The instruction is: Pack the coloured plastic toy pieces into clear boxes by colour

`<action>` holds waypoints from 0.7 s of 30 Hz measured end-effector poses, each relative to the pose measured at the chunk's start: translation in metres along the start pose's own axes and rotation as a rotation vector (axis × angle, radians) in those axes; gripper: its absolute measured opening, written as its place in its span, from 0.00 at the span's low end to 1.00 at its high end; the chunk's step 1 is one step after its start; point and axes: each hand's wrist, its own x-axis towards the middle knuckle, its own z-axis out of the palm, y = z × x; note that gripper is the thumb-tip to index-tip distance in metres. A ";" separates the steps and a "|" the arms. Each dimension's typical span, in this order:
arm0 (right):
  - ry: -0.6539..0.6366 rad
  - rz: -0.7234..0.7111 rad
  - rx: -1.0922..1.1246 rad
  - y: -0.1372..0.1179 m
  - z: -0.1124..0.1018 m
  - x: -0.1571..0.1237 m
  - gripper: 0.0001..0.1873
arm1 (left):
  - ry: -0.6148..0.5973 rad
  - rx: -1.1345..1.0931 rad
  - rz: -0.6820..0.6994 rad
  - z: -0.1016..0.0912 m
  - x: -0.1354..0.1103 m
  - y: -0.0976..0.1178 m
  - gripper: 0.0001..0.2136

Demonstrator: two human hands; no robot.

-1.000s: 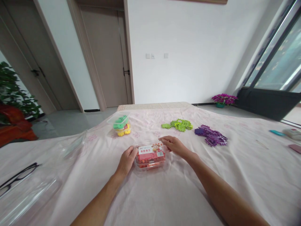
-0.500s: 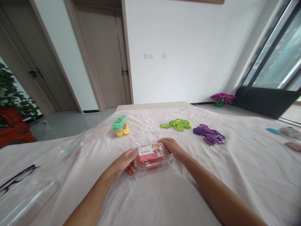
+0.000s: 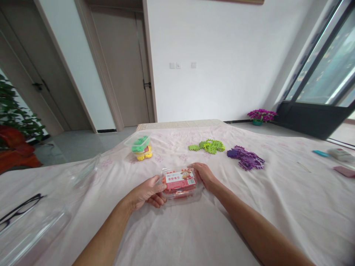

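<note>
A clear plastic box (image 3: 180, 184) with a red and white label and red-orange pieces inside sits between my hands on the tablecloth. My left hand (image 3: 149, 191) grips its left side, thumb over the rim and fingers curled beneath. On the far right corner, my right hand (image 3: 203, 175) wraps its fingers round the edge; part of them is hidden. Beyond the box lie a pile of lime-green notched pieces (image 3: 210, 146) and a pile of purple notched pieces (image 3: 246, 158). Farther left stands a clear container (image 3: 141, 147) with green and yellow pieces.
Black-framed glasses (image 3: 23, 207) and a large clear plastic container (image 3: 33, 236) lie at the left. Another clear piece of plastic (image 3: 87, 170) is behind them. Toward the right edge are a blue item (image 3: 321, 153), a whitish packet (image 3: 340, 154) and a pink block (image 3: 344, 171).
The box has shifted slightly right within my hands' hold. My left hand has moved a little to the right, its thumb now lying farther over the box's edge.
</note>
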 end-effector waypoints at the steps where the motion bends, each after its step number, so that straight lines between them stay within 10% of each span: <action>1: 0.040 0.002 0.024 -0.001 0.000 -0.001 0.14 | 0.006 0.002 0.011 0.001 0.000 0.000 0.37; 21: -0.061 0.076 0.302 -0.003 -0.008 -0.009 0.21 | 0.159 -0.042 0.161 0.017 0.016 -0.017 0.40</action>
